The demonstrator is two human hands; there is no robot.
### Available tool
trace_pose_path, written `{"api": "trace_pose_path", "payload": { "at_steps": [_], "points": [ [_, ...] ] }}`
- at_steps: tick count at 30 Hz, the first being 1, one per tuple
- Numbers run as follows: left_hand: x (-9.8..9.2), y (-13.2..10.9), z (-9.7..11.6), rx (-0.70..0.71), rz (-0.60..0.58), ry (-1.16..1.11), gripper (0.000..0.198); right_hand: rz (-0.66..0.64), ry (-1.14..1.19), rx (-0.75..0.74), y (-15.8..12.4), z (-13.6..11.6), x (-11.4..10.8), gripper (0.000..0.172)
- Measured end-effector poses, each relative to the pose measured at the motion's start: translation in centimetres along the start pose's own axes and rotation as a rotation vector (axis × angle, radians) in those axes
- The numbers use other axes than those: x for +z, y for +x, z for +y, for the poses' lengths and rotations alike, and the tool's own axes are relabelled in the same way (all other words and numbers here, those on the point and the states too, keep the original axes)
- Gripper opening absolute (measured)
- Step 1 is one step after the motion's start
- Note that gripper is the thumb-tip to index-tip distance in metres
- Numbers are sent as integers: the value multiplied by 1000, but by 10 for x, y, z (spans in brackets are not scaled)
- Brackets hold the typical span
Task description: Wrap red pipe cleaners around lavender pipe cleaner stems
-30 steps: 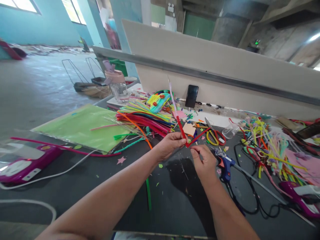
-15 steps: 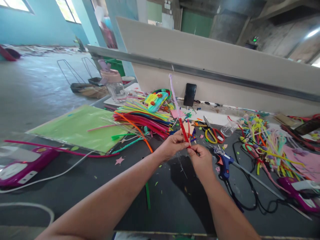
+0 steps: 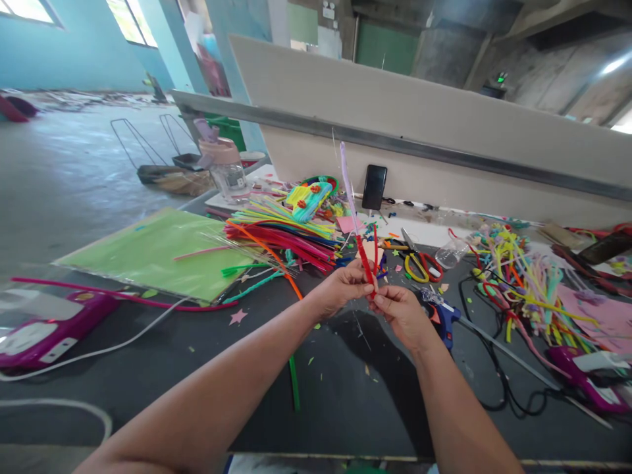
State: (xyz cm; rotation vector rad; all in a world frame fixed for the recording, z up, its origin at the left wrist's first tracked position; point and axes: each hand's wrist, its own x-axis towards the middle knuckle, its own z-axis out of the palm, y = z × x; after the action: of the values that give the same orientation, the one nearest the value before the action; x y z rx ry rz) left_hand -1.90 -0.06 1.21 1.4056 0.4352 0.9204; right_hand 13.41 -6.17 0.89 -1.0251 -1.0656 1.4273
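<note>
A thin upright stem, lilac (image 3: pixel 347 181) above and wrapped in red pipe cleaner (image 3: pixel 364 258) below, stands over the middle of the table. My left hand (image 3: pixel 345 287) pinches the red part from the left. Close against it, my right hand (image 3: pixel 397 308) has its thumb and fingers closed at the red lower end. A loose red strand (image 3: pixel 376 247) sticks up behind the fingers, to the right of the stem. Thin clear threads hang beside the stem and below the hands.
Pipe cleaners (image 3: pixel 296 240) lie behind my left hand, beside a green sheet (image 3: pixel 143 257). Scissors (image 3: pixel 417 266), a blue glue gun (image 3: pixel 447 322) and a colourful heap (image 3: pixel 528 276) are at the right. A phone (image 3: pixel 374 187) leans on the partition. Purple power strips lie at both sides.
The stem's top has swung slightly right. The loose red strand now stands higher beside it. My right hand has turned a little and its fingers have shifted at the lower end.
</note>
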Motion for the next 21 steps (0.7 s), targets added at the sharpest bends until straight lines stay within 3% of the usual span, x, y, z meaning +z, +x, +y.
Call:
{"api": "trace_pose_path", "payload": {
  "at_steps": [3,7,12,16,18,21],
  "points": [
    [0,-1,-1,-3,6,5,12,-18,62,36,0,-1,1,15],
    [3,-1,1,13,21,-41,16,52,76,-78,2,2,3,16],
    [8,2,6,29,175,-133,30,262,-401,-337,3,8,2,15],
    [9,5,8,18,313,-147,22,368,-723,-545,3,9,4,14],
    [9,5,8,10,349,-130,20,345,-760,-544,4,10,5,13],
    [9,5,7,6,357,-109,18,241,-615,-387,5,13,6,14]
  ]
}}
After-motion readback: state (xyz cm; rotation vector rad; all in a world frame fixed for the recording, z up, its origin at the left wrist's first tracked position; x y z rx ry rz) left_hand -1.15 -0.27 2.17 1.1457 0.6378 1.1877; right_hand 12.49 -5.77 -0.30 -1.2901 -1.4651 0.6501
